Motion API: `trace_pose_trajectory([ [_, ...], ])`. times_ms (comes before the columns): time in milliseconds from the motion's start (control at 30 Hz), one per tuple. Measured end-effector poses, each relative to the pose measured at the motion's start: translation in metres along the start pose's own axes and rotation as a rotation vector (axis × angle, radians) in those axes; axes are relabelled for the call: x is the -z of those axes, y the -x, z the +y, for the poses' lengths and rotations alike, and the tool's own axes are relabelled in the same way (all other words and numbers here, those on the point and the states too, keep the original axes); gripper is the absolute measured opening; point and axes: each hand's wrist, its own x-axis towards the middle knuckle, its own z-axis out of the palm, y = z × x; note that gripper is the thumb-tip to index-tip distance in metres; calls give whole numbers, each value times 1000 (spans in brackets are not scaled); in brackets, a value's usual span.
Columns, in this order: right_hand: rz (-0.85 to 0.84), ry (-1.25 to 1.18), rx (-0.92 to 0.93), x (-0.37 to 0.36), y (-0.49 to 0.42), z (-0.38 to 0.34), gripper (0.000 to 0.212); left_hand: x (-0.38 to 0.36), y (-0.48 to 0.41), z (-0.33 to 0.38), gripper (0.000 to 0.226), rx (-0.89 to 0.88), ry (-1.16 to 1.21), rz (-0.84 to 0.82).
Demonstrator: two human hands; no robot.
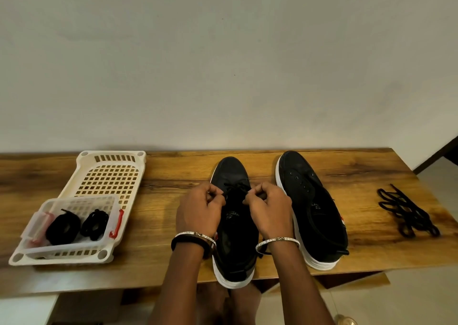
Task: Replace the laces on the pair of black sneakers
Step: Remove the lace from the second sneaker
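Observation:
Two black sneakers with white soles stand toes-away on the wooden table (161, 215). Over the left sneaker (231, 173), my left hand (200, 208) and my right hand (269, 209) each pinch an end of a black lace (235, 190) that runs through its front eyelets. The right sneaker (304, 188) shows bare eyelets, with a black lace end trailing at its heel. A loose pile of black laces (406, 212) lies on the table at the far right.
A cream plastic basket tray (109, 173) sits at the left. A clear plastic box (111, 208) with red clips stands in it and holds two coiled black laces (63, 228). The left sneaker's heel overhangs the table's front edge. A plain wall stands behind.

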Motion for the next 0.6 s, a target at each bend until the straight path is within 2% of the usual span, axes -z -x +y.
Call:
trace_pose_trajectory([
  [100, -4, -26, -15, 1, 1, -2, 16, -6, 2, 1, 6, -109, -163, 13],
  [200, -18, -69, -36, 4, 0, -2, 24, -10, 2, 1, 12, -184, -316, -2],
  [333, -38, -37, 61, 1, 2, -3, 10, -10, -1, -2, 10, -123, -221, -6],
  [433, -28, -22, 237, -6, 4, -6, 14, -7, -3, -4, 7, -109, -152, -16],
  [533, -29, 178, 355, -12, 5, -8, 13, -5, -4, -5, 7, -98, -126, -32],
  [600, -45, 326, 344, -14, 7, -11, 18, -4, -4, -7, 8, -87, -109, -48],
])
